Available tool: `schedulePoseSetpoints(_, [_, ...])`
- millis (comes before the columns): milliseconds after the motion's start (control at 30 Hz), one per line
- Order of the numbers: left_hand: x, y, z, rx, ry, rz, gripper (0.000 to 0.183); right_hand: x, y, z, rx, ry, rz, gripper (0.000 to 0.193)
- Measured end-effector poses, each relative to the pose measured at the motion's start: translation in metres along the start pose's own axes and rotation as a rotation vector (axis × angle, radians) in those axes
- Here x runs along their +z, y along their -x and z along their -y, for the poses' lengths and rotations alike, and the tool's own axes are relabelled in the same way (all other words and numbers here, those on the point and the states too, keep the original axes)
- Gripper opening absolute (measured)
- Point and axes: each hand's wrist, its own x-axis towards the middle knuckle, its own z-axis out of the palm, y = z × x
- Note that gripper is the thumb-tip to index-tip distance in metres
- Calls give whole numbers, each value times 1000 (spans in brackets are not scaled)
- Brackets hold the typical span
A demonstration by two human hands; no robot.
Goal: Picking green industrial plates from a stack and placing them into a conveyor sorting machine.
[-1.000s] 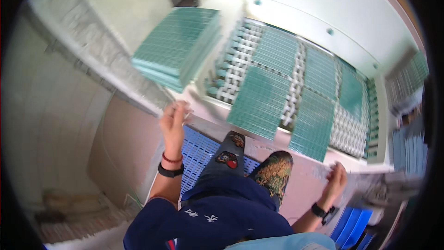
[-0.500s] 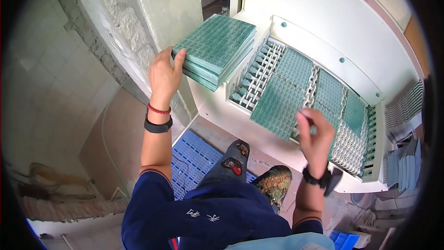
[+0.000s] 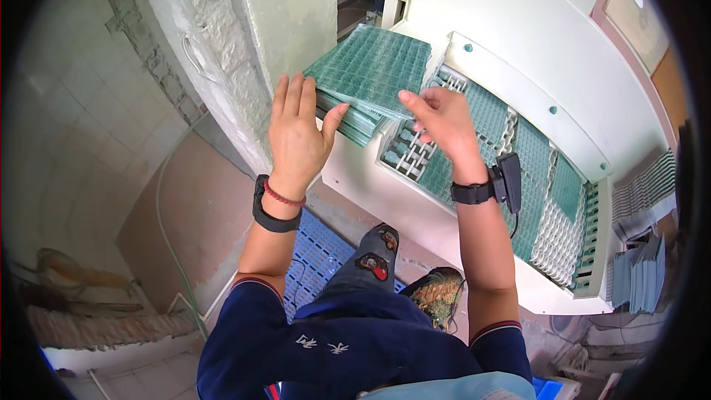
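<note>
A stack of thin green panels with a fine grid pattern, like circuit board panels, sits on the machine's left end. Its top panel lies turned askew over the ones beneath. My right hand pinches this top panel by its near right corner, thumb on top. At the stack's left edge, my left hand is open, fingers stretched out and thumb apart; whether it touches the panels I cannot tell. Several similar panels lie flat on the machine's roller bed, partly hidden by my right hand and forearm.
The white machine curves up behind the white rollers. Upright panels stand at its right end. A pale pillar rises beside the stack. Below are a blue slatted platform and my legs.
My right hand has moved left and up from the roller bed to the stack and taken hold of the top panel, which has turned askew. My left hand's fingers have straightened.
</note>
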Motion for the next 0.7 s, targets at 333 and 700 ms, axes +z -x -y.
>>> schedulePoseSetpoints(333, [-29,40,-48,88,459,97,44,-49,53,-42,230,-729,26,27])
schedulePoseSetpoints(700, [23,116,-148,-839,2497,977,59,-101,226,-118,184,-929,-330,16])
